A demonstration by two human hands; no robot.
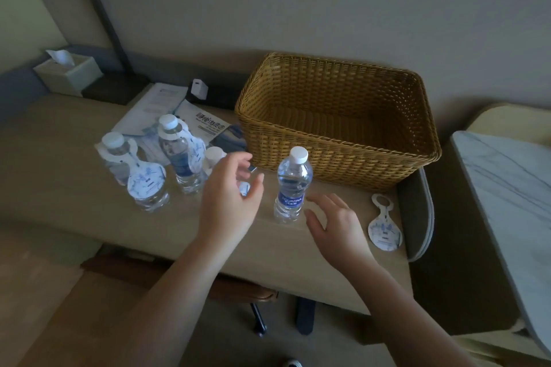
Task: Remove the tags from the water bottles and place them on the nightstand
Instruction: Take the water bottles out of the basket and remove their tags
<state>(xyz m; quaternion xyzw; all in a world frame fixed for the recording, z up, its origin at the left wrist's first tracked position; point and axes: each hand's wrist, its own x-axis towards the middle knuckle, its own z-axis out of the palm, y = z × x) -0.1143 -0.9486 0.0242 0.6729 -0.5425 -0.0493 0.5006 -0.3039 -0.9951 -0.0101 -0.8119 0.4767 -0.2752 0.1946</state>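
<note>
Tagless, the clear plastic water bottle with the white cap and blue label (292,186) stands upright on the pale wooden desk (74,143), just in front of the woven wicker basket (337,119). I see my left hand (231,191) raised above the desk to the bottle's left, palm turned toward it, fingers spread and loosely curved, holding nothing. My right hand (334,222) sits lower, just right of the bottle's base, fingers splayed and relaxed, close to the plastic but apart from it as far as I can judge.

One white paper tag with a blue print and a round neck hole (384,225) lies flat on the desk near its right edge, well clear of the bottle. Left of my left hand stand three more clear bottles: the nearest left bottle (143,179) and the taller middle bottle (179,155) both wear tags round their necks; the third bottle (214,159) is mostly hidden behind my fingers, so I cannot tell about its tag. Printed leaflets (167,104) lie behind them, and a beige tissue box (68,73) sits at the far left.
</note>
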